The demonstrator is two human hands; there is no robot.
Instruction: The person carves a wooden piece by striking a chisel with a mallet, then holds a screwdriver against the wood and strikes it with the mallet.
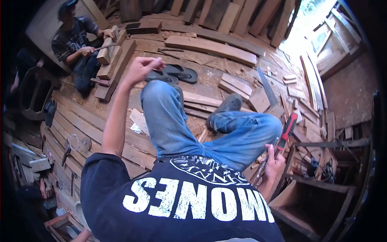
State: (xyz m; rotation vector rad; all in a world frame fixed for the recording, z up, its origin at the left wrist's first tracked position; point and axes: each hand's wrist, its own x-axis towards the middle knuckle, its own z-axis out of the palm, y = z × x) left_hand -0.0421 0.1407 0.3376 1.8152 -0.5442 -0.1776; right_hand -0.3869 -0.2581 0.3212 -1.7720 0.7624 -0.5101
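Observation:
I sit on a plank floor (80, 117) in blue jeans, with my knees (161, 101) drawn up in front of me. My left hand (144, 66) is raised above my left knee, its fingers curled shut, and I see nothing in it. By my right thigh, my right hand (274, 163) grips a tool with a red and black handle (287, 131). The handle points up and away from me, and a metal shaft (261, 171) sticks out below the hand.
Another person (74, 40) sits at the far left, working a tool against stacked wood blocks (111, 52). A pair of dark flip-flops (179, 73) lies beyond my knee. Loose planks (211, 46), offcuts and a handsaw (266, 88) cover the floor. A wooden frame (318, 193) stands at my right.

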